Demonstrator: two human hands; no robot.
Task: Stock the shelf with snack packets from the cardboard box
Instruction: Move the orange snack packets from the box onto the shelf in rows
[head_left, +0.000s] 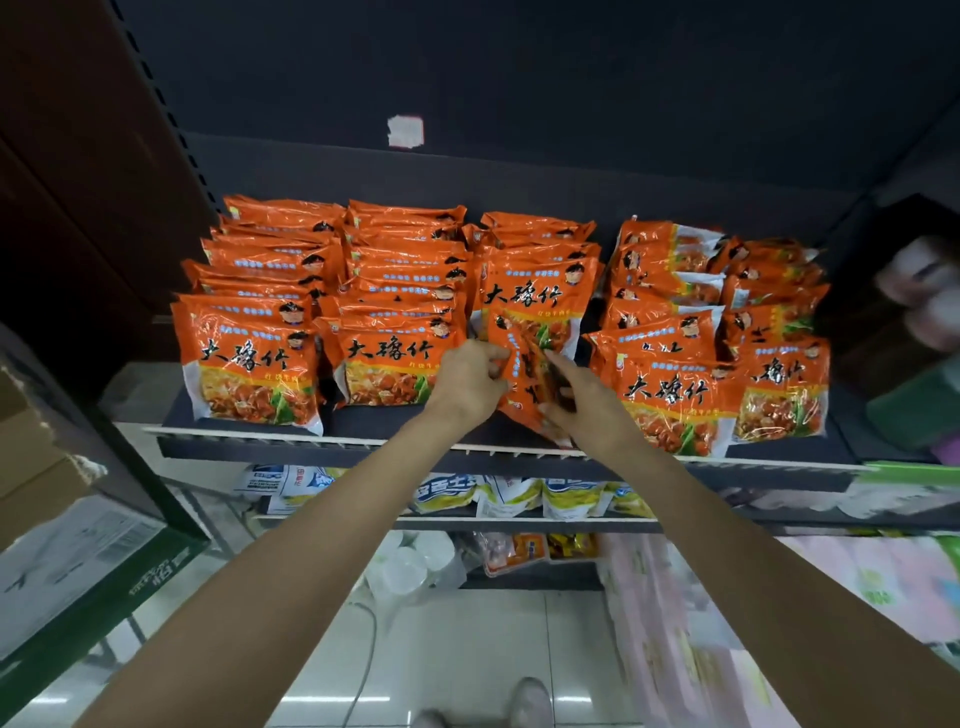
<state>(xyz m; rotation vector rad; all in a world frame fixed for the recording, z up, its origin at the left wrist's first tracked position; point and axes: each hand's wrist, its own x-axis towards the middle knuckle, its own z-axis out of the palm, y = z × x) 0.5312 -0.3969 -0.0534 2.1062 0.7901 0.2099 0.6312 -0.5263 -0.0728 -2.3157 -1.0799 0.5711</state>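
On the shelf, two hands grip one packet.

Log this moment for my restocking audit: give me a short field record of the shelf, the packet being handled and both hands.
shelf: dark metal shelf with rows of glossy orange plastic snack packets standing upright
packet in hand: one orange snack packet, tilted, at the front of the middle gap
left hand: left hand grips the packet's left edge
right hand: right hand holds its right side, fingers along it
below: lower shelf with white and yellow pouches
cardboard box: brown carton at far left; whether it is the source box cannot be told
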